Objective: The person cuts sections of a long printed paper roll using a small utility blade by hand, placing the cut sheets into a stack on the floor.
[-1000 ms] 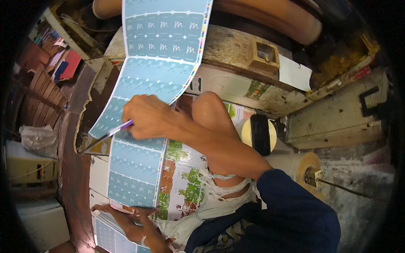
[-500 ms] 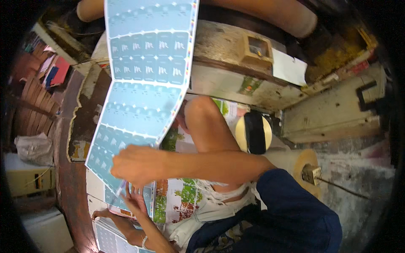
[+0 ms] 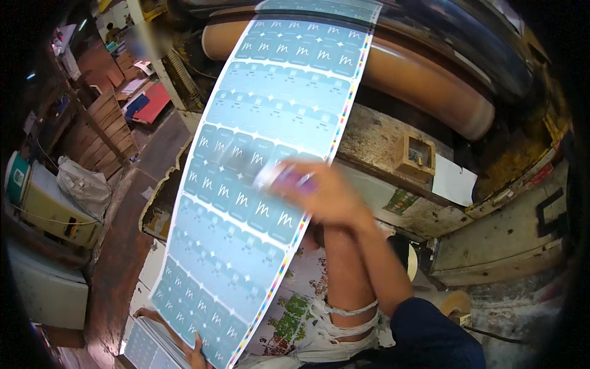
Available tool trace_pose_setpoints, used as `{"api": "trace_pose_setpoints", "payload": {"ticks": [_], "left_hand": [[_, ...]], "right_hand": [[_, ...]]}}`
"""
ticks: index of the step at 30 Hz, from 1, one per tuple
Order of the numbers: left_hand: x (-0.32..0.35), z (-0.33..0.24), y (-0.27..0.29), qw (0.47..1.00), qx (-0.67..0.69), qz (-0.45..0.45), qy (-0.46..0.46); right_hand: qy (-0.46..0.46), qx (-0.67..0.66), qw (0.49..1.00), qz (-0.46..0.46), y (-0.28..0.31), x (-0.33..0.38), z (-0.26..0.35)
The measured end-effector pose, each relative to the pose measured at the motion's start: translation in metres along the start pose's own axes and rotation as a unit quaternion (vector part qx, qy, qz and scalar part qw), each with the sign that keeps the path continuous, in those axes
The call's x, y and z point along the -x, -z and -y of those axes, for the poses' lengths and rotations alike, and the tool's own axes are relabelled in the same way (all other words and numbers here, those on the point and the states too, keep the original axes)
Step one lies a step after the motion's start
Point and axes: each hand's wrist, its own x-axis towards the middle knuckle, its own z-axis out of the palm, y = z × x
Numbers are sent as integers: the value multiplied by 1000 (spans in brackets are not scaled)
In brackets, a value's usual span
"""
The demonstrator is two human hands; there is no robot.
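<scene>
A long sheet printed in light blue and teal (image 3: 215, 237) slopes from a roller machine at the top down toward my lap. My right hand (image 3: 326, 194) is over the middle of it, blurred by motion, its fingers curled round a small white and purple object (image 3: 268, 176) whose kind is smeared. Whether that object touches the sheet I cannot tell. At the sheet's lower end is my left hand (image 3: 196, 358), mostly hidden, its thumb lying on the sheet's face and gripping the edge.
A stack of printed sheets (image 3: 147, 350) lies at lower left. Brown rollers (image 3: 424, 89) span the top. A small wooden box (image 3: 415, 155) and white paper (image 3: 453, 184) sit on the ledge to the right. A film roll (image 3: 452, 302) is beside me, and a whitish sack (image 3: 83, 187) stands left.
The sheet, folded over at mid-length before, now lies extended up to the rollers. My right hand has moved up and right onto its middle; my left hand is lower. The view has shifted.
</scene>
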Motion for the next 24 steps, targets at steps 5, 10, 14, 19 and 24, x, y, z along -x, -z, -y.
{"api": "trace_pose_setpoints", "payload": {"ticks": [5, 10, 14, 19, 24], "left_hand": [[-24, 33, 4, 999, 7, 13, 32], [-24, 60, 23, 997, 41, 8, 63], [-17, 79, 36, 995, 66, 13, 68], [3, 45, 18, 981, -143, -38, 127], [17, 0, 7, 976, -133, -10, 170]], "right_hand": [[-85, -30, 938, -334, 157, -23, -82], [-120, 23, 943, -309, 188, -40, -117], [-137, -13, 950, -281, 180, -27, -113], [-135, -11, 957, -256, 195, -22, -126], [-176, -2, 976, -132, 187, -10, -139]]}}
